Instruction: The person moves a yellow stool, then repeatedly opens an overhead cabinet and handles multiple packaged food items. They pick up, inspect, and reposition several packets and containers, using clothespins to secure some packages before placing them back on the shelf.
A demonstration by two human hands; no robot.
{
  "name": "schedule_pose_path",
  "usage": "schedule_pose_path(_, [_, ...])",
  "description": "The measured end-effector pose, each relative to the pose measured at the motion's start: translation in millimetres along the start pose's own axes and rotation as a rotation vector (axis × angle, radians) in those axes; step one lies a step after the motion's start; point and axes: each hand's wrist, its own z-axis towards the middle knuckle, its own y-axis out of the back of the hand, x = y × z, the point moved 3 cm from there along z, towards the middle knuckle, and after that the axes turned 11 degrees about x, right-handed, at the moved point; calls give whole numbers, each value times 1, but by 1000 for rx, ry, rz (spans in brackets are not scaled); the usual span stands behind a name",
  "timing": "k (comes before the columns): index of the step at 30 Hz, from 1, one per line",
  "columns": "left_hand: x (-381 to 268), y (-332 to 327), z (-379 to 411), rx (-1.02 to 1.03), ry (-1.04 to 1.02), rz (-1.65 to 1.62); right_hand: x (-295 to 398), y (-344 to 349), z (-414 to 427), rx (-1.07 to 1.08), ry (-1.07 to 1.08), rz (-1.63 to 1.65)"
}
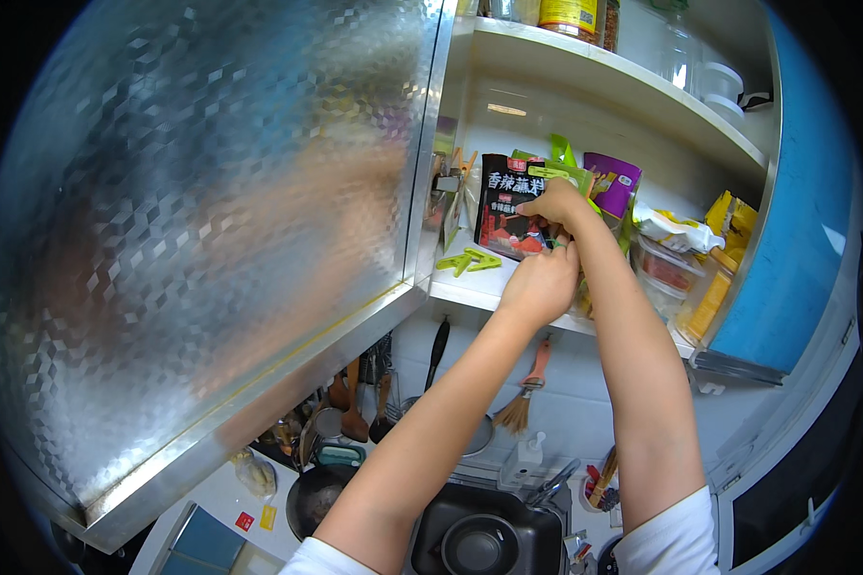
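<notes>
My right hand (569, 206) is in front of the right side of a black seasoning packet (509, 205) on the lower cabinet shelf. Its thumb lies over the packet's printed front. Just below, my left hand (543, 284) reaches in at the packet's lower right corner, near the right hand. A bit of green shows by the left fingers. Most fingertips are hidden, so their grip is unclear. A light green sealing clip (549, 172) sits along the packet's top. More green clips (469, 261) lie loose on the shelf to the left.
An open glass-paned cabinet door (223, 237) fills the left. Beside the hands stand a purple pouch (611, 183), plastic food boxes (665, 269) and a yellow-filled bottle (706, 302). Below are a hanging brush (525, 402), a wok (316, 496) and a dark sink (431, 532).
</notes>
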Motion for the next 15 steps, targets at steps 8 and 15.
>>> schedule_pose_path(8, [-3,-1,-1,10,-55,-2,-3,-4,7,-21,74,178])
schedule_pose_path(15, [-7,9,-4,90,15,-29,5,5,-18,28,147,465])
